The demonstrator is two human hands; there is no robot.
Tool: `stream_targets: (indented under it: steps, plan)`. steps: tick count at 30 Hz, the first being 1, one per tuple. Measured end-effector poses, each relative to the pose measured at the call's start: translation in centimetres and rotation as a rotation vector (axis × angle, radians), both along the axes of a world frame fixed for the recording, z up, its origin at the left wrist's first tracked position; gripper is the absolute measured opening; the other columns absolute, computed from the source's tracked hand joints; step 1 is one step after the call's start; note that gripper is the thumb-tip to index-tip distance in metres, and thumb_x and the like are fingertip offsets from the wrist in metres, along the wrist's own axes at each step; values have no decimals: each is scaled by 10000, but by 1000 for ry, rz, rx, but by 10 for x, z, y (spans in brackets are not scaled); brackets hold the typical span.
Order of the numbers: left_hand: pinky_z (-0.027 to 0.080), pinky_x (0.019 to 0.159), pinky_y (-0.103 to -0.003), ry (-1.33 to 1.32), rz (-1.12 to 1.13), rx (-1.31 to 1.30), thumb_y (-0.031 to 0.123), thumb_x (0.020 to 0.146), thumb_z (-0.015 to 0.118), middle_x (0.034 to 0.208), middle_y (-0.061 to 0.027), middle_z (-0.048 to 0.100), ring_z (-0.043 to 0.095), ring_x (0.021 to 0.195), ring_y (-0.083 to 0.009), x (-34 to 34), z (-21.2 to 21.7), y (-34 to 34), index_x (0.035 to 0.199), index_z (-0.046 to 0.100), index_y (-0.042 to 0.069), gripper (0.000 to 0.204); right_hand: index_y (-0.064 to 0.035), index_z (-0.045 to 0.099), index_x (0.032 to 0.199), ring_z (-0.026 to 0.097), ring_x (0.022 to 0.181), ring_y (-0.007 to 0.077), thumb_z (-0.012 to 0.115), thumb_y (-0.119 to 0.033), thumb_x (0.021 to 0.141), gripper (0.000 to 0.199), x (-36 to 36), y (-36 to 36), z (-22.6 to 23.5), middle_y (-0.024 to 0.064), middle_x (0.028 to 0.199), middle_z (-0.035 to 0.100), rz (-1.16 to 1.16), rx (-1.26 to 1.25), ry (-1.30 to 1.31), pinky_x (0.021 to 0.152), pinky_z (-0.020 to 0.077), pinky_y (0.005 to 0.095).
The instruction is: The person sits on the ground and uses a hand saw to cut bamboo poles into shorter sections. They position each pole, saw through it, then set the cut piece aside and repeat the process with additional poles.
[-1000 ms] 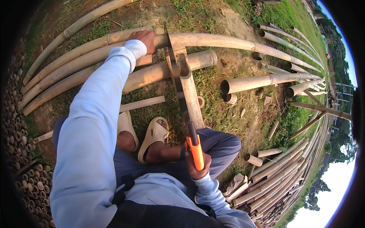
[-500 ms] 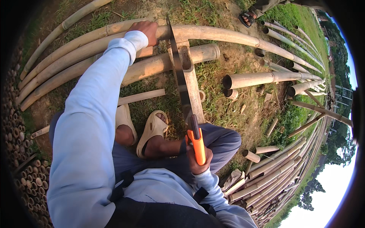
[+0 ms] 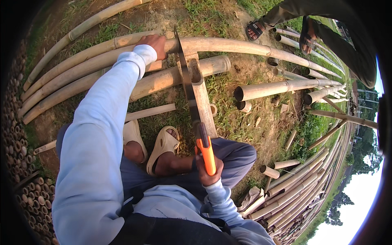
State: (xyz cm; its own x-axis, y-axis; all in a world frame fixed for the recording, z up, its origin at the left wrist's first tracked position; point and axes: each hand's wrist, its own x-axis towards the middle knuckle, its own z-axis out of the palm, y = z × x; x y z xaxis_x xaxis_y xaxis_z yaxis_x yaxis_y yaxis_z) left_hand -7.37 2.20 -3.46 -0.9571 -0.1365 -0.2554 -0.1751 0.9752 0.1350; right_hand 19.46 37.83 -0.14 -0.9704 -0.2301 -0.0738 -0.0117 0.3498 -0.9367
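A long bamboo pole [image 3: 232,45] crosses in front of me over a notched bamboo support [image 3: 205,107]. My left hand [image 3: 153,44] is closed around the pole, just left of the saw. In my right hand [image 3: 211,170], near my bent knee, is the orange handle of a handsaw [image 3: 188,86]. Its long dark blade points away from me and lies across the pole close to my left hand, the tip reaching past the far side. How deep the blade sits in the bamboo cannot be made out.
A thicker bamboo piece [image 3: 163,80] lies under the pole. Cut bamboo lengths [image 3: 265,90] and long stacked poles [image 3: 298,181] lie to the right. Bundled bamboo ends [image 3: 38,196] stand at lower left. At the upper right is another person's sandalled foot [image 3: 255,30].
The other person's second leg and foot have come into view at the upper right. My view has shifted slightly; both hands keep their grips, and the blade still crosses the pole.
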Motion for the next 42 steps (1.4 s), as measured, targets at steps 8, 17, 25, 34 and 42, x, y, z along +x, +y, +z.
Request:
stream_targets:
  steps: [8,17,25,34,42]
  plan:
    - [516,1010,-466,27,-1,57,310,791,767,1162,-204,720,677,1126,-373,-2,6,18,1139,703,64,431,37,598,778,512,575,140,695,-123,906,227,-194,-109,-13,76,600,548,32,-118,25,558,444,345]
    - [528,951,-492,81,-63,73,299,794,750,1066,-218,728,691,1063,-388,19,1,10,1085,675,25,407,43,716,1168,691,849,104,700,-62,920,270,-4,2,-11,72,915,746,-22,-38,-52,788,544,266]
    - [533,968,-484,-10,-85,87,358,779,762,1101,-225,724,695,1076,-373,10,7,33,1149,675,45,493,37,657,868,638,630,280,720,-169,890,216,-191,-97,-23,175,693,653,7,-103,111,640,501,407]
    - [544,932,-486,32,-86,54,314,815,744,1058,-229,733,709,1026,-389,24,1,13,1124,658,10,442,24,717,1083,735,818,161,726,-72,883,223,-5,10,-9,125,884,755,-4,-9,59,737,564,310]
    - [537,969,-485,18,-76,63,320,796,738,1078,-241,726,696,1056,-408,17,6,9,1136,656,12,465,30,648,870,646,652,266,691,-131,880,167,-191,-120,-18,174,696,640,92,-7,163,625,488,403]
